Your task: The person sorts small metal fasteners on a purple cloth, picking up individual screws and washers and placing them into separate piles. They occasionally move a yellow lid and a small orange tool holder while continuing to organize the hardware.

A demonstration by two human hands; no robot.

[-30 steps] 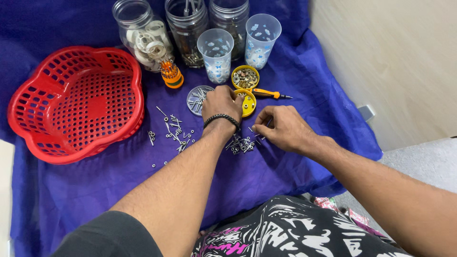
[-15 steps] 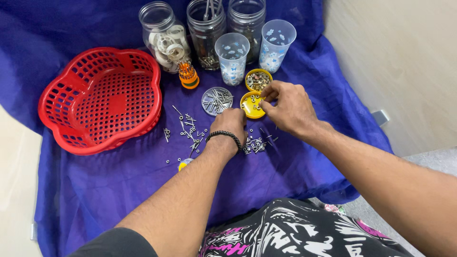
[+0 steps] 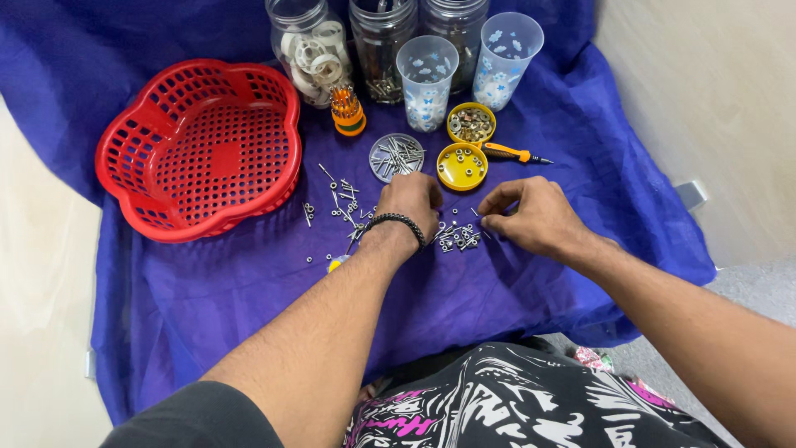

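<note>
Head view: the right hand (image 3: 535, 217) rests on the blue cloth (image 3: 249, 290) with thumb and forefinger drawn close together at their tips, just over the right edge of a small heap of loose screws and nuts (image 3: 458, 237). Whether a piece is pinched between them cannot be told; it would be too small to see. The left hand (image 3: 412, 199), a dark beaded bracelet (image 3: 398, 222) at its wrist, lies knuckles-up with fingers curled under, so what they hold, if anything, is hidden.

Just beyond the fingertips of both hands stand three shallow round dishes: a yellow one (image 3: 462, 166) with a few nuts, a second yellow one (image 3: 471, 125) filled with brownish hardware, and a clear one (image 3: 395, 156) holding long screws lying in several directions. To the left of the left hand, more screws (image 3: 338, 197) are scattered on the cloth, long axes pointing every way.

As a judgement, the sorting is partway: the dishes already hold pieces, while the heap and the scatter remain on the cloth.

An orange-handled screwdriver (image 3: 507, 153) lies beside the yellow dishes, its long axis running left to right, tip pointing right. Further out are a red plastic basket (image 3: 199, 149), two printed cups (image 3: 426, 70) and glass jars (image 3: 311, 46).
</note>
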